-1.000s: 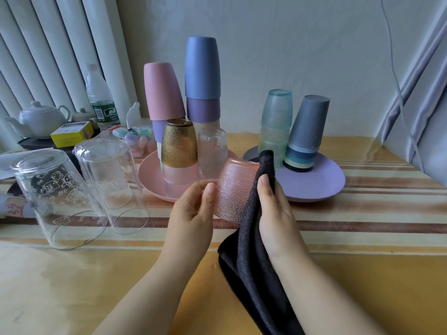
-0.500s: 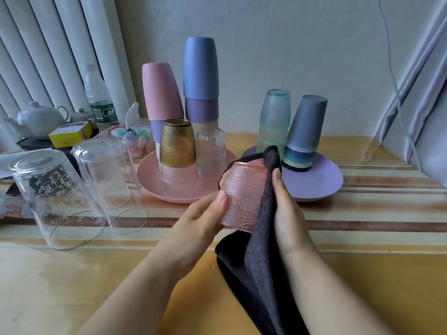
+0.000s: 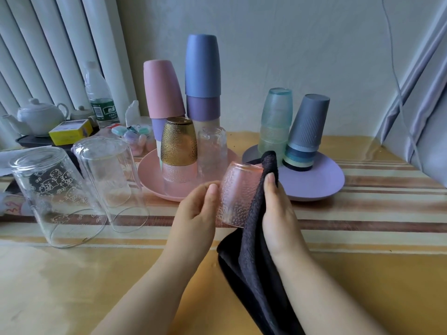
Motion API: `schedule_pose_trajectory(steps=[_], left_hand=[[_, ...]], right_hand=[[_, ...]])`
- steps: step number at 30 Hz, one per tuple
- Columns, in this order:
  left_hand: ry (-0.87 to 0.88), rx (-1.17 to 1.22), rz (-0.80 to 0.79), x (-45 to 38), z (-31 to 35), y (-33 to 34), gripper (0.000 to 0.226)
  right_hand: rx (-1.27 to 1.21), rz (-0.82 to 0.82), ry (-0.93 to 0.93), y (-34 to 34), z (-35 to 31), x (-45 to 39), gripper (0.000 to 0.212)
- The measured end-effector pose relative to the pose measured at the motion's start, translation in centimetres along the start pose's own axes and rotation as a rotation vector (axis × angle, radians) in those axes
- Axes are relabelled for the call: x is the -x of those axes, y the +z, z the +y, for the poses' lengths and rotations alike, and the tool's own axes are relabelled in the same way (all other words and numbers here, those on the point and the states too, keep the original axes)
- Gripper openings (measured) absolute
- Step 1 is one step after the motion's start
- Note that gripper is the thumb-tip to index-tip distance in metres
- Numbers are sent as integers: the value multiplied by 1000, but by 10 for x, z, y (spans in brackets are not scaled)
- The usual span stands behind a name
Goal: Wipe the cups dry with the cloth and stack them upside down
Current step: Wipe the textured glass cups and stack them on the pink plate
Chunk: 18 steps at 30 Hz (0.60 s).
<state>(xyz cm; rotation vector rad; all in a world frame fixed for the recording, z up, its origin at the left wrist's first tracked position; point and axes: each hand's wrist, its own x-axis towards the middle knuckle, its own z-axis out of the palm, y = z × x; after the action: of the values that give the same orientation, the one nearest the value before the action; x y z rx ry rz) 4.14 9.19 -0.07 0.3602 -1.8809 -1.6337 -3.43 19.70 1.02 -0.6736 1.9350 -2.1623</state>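
Your left hand (image 3: 196, 213) grips the dimpled pink glass (image 3: 238, 194); your right hand (image 3: 278, 209) presses the soft cloth (image 3: 251, 238) against it. Fragile and slippery: hold its sides.

The dark cloth (image 3: 254, 238) hides the pink cup's (image 3: 235, 197) right side and runs off the bottom edge.
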Motion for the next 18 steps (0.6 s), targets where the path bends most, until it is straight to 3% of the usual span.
schedule_pose_trajectory(steps=[2, 5, 12, 15, 18], left_hand=[[2, -26, -96, 3, 1, 2, 24], [23, -52, -217, 3, -2, -2, 42], [-50, 132, -449, 1, 2, -15, 40], [-121, 240, -509, 0, 1, -18, 59], [-179, 338, -519, -2, 0, -18, 66]], right_hand=[[26, -1, -22, 0, -1, 1, 36], [14, -29, -30, 2, -1, 1, 28], [-138, -68, 10, -3, -9, -3, 71], [-322, -129, 187, -11, -8, -6, 45], [-428, -209, 235, -8, 0, -8, 44]])
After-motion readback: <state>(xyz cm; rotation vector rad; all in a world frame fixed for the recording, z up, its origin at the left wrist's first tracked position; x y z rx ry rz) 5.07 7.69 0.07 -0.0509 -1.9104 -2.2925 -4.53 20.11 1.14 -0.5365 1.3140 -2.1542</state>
